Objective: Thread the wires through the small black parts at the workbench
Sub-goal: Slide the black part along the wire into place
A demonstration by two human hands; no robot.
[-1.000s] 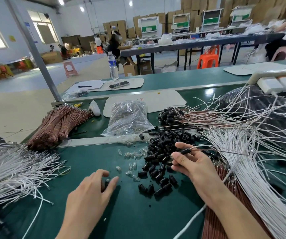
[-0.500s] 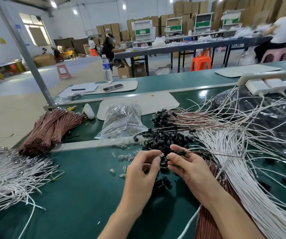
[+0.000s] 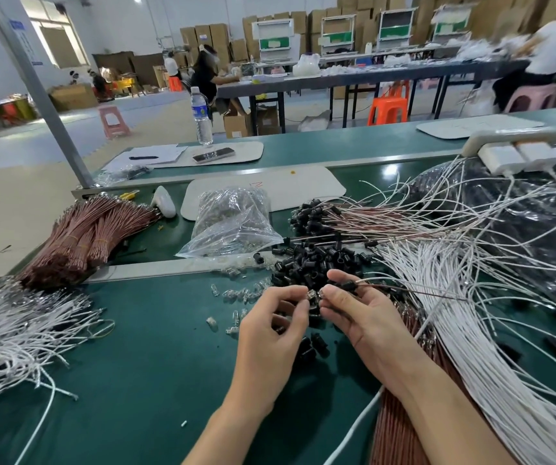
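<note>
Over the workbench (image 3: pixel 135 380), by the pile of black parts (image 3: pixel 316 263), the right hand (image 3: pixel 363 317) pinches a wire (image 3: pixel 404 290) wearing one black part (image 3: pixel 349 285); the left hand (image 3: pixel 269 333) pinches a tiny shiny piece (image 3: pixel 311 294)

Blurred far seated person (image 3: pixel 553 41); indistinct, tiny pinched piece (image 3: pixel 313 294).

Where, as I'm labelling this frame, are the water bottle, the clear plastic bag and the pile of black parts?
water bottle (image 3: pixel 200 113), head view, blue label.
clear plastic bag (image 3: pixel 233 223), head view, bulging middle.
pile of black parts (image 3: pixel 316 263), head view, heap's centre.
</note>
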